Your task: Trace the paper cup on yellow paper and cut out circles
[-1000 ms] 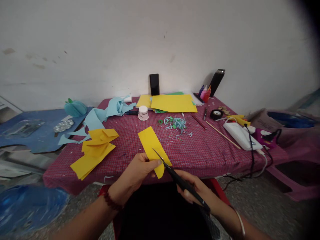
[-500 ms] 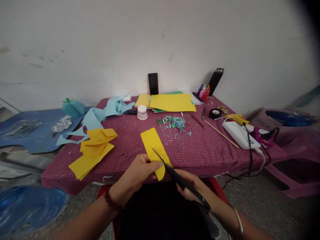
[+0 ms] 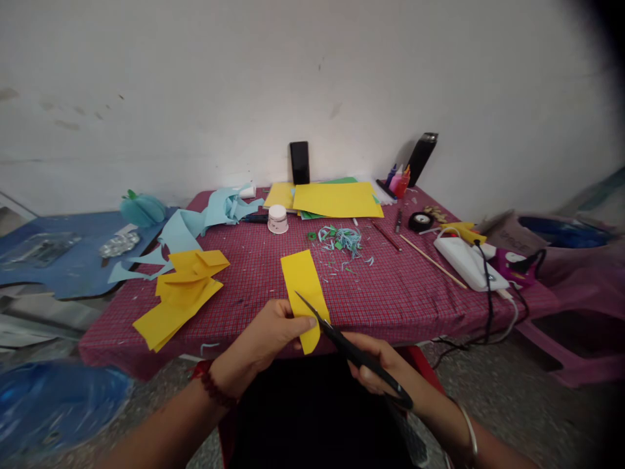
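My left hand (image 3: 271, 332) pinches the lower part of a yellow paper strip (image 3: 305, 280), holding it up over the near edge of the red checked table (image 3: 400, 299). My right hand (image 3: 375, 368) grips black scissors (image 3: 342, 342). Their blades point up and left into the strip's lower right side, just beside my left thumb. A curved yellow flap hangs below the blades.
Yellow paper offcuts (image 3: 178, 293) and light blue scraps (image 3: 195, 225) lie at the left. Yellow sheets (image 3: 336, 198), a small white pot (image 3: 278, 219), paper shreds (image 3: 342, 241), a phone (image 3: 299, 163), a flask (image 3: 422, 159), a tape roll (image 3: 420, 221), and a white power strip (image 3: 466, 260) with cables fill the back and right.
The yellow strip has turned a little more upright in my left hand. The scissors' blades have shifted slightly along it. Both hands stay in nearly the same place.
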### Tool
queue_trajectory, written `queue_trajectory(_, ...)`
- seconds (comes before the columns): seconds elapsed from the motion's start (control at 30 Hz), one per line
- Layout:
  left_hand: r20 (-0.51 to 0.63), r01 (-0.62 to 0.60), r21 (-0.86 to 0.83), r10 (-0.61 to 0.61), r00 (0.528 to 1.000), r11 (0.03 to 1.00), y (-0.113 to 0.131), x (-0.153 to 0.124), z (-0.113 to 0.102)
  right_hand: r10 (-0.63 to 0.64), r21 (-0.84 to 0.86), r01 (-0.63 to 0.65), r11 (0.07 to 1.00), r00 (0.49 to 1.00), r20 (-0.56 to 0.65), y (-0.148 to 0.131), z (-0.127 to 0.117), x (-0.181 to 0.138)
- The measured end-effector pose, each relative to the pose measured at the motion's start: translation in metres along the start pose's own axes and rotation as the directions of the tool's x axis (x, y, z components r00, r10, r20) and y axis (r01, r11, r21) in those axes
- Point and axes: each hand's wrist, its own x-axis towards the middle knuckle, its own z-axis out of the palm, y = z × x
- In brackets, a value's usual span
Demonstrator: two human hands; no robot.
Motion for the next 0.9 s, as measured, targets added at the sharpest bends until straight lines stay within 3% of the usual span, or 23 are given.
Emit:
queue_trajectory(0.4, 0.08, 0.02, 0.018, -0.021, 0.997, 1.0, 0.0, -0.001, -0.008, -0.013, 0.002, 0.013, 1.0, 1.0, -0.012, -0.001, 0.0, -0.001)
queue_trajectory(0.5, -0.027, -0.036, -0.056, 0.034, 0.999, 0.998, -0.008, 0.001, -0.007, 0.011, 0.032, -0.01, 0.999, 1.0, -0.023, -0.003, 0.004, 0.001)
queue_trajectory(0.63, -0.226, -0.152, -0.174, 0.11, 0.968, 0.973, -0.021, 0.004, -0.001, 0.018, 0.073, -0.014, 0.997, 0.998, -0.053, 0.003, 0.008, 0.002)
queue_trajectory(0.73, -0.241, -0.177, -0.151, 0.137, 0.961, 0.973, -0.026, 0.002, 0.003, 0.004, 0.091, -0.001, 0.996, 0.999, -0.037, 0.007, 0.01, 0.003)
queue_trajectory(0.9, -0.175, -0.121, 0.03, 0.124, 0.977, 0.992, -0.024, -0.005, 0.003, -0.005, 0.069, 0.002, 0.998, 0.999, 0.039, -0.002, 0.011, 0.003)
